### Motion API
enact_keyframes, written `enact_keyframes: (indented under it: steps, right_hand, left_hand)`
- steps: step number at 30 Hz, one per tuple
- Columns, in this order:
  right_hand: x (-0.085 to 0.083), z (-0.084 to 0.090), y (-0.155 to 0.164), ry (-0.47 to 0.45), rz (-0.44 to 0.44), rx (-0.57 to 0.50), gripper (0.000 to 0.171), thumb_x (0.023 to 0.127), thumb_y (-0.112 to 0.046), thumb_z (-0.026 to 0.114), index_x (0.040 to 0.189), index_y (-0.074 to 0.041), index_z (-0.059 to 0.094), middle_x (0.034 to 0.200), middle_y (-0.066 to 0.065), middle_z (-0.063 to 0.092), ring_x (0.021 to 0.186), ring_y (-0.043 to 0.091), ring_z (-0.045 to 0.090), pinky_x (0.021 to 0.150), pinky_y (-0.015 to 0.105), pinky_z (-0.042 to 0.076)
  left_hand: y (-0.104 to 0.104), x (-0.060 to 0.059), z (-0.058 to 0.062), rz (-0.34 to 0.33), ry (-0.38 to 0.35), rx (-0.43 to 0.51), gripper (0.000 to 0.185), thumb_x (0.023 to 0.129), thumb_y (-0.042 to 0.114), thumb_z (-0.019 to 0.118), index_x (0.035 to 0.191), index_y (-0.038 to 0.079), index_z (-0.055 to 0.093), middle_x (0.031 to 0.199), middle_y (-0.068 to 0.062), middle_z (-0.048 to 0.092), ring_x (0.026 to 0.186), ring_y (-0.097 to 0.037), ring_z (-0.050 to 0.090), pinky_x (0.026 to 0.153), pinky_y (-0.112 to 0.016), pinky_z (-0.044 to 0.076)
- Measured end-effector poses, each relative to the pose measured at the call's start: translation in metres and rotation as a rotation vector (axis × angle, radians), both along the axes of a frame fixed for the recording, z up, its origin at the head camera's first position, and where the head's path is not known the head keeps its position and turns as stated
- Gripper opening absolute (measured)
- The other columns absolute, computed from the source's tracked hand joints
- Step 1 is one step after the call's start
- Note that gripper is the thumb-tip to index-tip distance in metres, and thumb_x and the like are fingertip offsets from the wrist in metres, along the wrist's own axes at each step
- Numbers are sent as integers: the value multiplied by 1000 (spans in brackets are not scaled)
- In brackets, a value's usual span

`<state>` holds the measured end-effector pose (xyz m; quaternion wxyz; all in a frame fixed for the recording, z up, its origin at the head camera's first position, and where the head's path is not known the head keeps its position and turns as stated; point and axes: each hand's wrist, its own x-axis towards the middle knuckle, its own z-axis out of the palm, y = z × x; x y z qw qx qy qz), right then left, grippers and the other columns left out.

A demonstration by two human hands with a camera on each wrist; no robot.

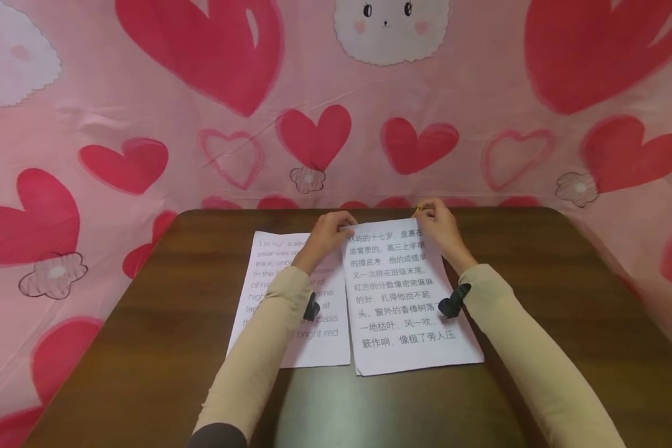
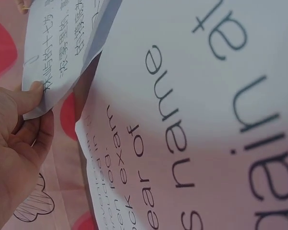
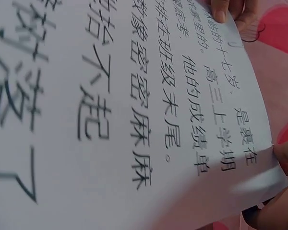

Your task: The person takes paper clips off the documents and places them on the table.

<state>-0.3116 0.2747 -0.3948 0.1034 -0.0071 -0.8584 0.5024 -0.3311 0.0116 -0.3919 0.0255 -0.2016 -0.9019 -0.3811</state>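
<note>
A stack of sheets with large Chinese print (image 1: 394,292) lies tilted up at its far edge. My left hand (image 1: 331,231) pinches its far left corner between thumb and fingers; a thin paper clip (image 2: 33,61) shows near that corner. My right hand (image 1: 438,225) is at the far right corner, its fingers (image 3: 284,155) right at the paper's edge. A small yellow wire piece (image 1: 419,208), shaped like a paper clip, sticks out from the right fingertips. To the left lies a sheet with English print (image 1: 313,348), partly hidden by my left arm.
The papers are on a dark brown wooden table (image 1: 145,323). Behind its far edge hangs a pink cloth (image 1: 364,93) with red hearts. Black wrist cameras (image 1: 455,301) sit over the pages, and beige sleeves (image 1: 263,348) cover both arms.
</note>
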Motion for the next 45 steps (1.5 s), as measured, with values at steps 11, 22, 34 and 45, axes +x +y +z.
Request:
enact_keyframes:
  steps: [11,22,34,45]
  right_hand:
    - [-7,4,5,125,-43,49,25,100,-16,56,120,-3,61,107,20,75,96,14,66,85,22,42]
    - [11,-9,64,131,-161,96,27,100,-26,62,116,-5,69,104,17,77,73,-18,56,74,11,43]
    - [46,-23,102,88,-195,261,31,100,-33,62,114,-7,70,106,21,75,90,15,62,78,28,42]
    - [41,-16,102,87,-153,311,27,99,-24,62,115,-4,70,109,23,74,99,37,65,76,33,45]
  left_hand:
    - [-5,-2,-1,-1,2,15,18,94,4,67,111,6,72,116,-11,72,104,-26,63,99,-40,52]
    - [25,-7,-16,-59,4,9,16,94,5,67,109,7,72,116,-11,73,106,-24,66,99,-38,53]
    - [50,5,-40,-93,-16,25,15,94,6,67,107,10,73,114,-9,74,102,-21,65,97,-36,53]
    - [44,7,-32,-67,1,36,17,92,5,68,108,10,73,113,-7,74,103,-21,66,98,-37,53]
